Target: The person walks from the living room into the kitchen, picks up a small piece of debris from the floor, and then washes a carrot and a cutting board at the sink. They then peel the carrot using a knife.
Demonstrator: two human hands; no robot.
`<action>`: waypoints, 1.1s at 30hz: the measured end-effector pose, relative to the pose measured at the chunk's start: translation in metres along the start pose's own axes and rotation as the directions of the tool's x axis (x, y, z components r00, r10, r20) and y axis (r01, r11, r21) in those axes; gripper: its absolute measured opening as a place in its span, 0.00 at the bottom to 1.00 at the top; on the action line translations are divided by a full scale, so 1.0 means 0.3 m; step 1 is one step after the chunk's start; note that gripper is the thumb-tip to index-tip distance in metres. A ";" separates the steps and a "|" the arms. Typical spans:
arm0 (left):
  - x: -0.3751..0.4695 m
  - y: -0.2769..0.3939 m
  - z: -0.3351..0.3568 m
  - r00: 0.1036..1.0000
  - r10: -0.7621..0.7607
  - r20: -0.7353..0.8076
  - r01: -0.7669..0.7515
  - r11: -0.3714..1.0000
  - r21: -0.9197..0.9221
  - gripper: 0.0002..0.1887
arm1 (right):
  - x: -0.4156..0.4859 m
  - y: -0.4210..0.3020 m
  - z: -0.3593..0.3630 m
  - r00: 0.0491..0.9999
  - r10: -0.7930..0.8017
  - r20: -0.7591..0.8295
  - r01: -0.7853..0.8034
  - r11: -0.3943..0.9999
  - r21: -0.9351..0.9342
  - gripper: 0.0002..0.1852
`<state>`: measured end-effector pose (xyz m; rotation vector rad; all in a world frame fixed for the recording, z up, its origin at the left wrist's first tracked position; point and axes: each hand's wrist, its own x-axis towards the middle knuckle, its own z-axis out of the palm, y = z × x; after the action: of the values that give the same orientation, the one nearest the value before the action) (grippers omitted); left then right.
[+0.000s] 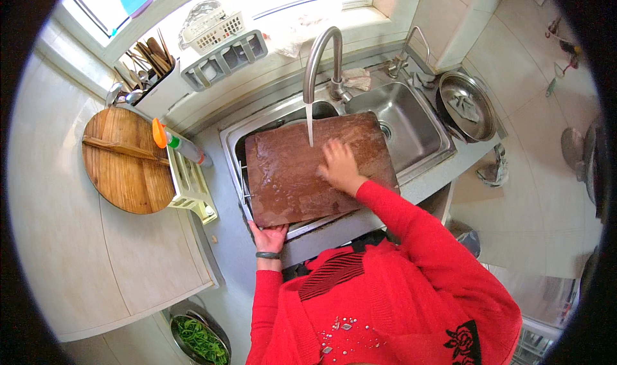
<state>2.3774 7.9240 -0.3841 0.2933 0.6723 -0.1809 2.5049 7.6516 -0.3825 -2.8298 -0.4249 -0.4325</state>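
Observation:
A wet, reddish-brown wooden cutting board (pixel 299 182) lies across the double-bowl stainless steel sink (pixel 419 124), covering most of its left bowl. My left hand (pixel 270 236) grips the board's near left corner from below, with the fingers hidden under it. On the board's upper face rests my right hand (pixel 341 165), fingers spread and slightly blurred, holding nothing. From the curved faucet (pixel 308 71) a stream of water (pixel 309 124) runs down onto the board just beyond my right fingertips. Water glistens along the board's left part.
Left of the sink, a round wooden lid (pixel 127 182) leans on a pale plastic rack (pixel 190 186) beside a spray bottle (pixel 181 145). A metal pan (pixel 466 107) holding a cloth sits to the right. Green vegetables (pixel 200 341) fill a pot at lower left. A utensil holder (pixel 156 88) stands behind.

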 end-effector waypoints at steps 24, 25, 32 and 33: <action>-0.003 0.020 -0.014 0.993 -0.089 0.072 0.091 0.996 -0.019 0.30 | -0.124 -0.051 -0.104 0.993 -0.048 -0.106 0.055 0.996 0.069 0.27; -0.004 0.019 -0.016 0.995 -0.079 0.067 0.080 0.997 -0.003 0.30 | -0.124 0.028 -0.115 0.993 0.055 -0.100 -0.062 0.995 -0.073 0.26; 0.000 0.013 -0.031 0.985 -0.104 0.140 0.113 0.992 -0.056 0.29 | 0.046 0.080 0.009 0.960 0.279 -0.002 -0.274 0.943 -0.190 0.32; 0.001 0.013 -0.032 0.987 -0.102 0.126 0.109 0.993 -0.046 0.29 | 0.084 0.003 0.045 0.969 0.246 0.022 -0.238 0.954 -0.184 0.32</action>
<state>2.3729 7.9309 -0.3906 0.1939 0.5691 -0.2797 2.5315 7.6608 -0.3872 -3.0195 -0.0446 -0.3747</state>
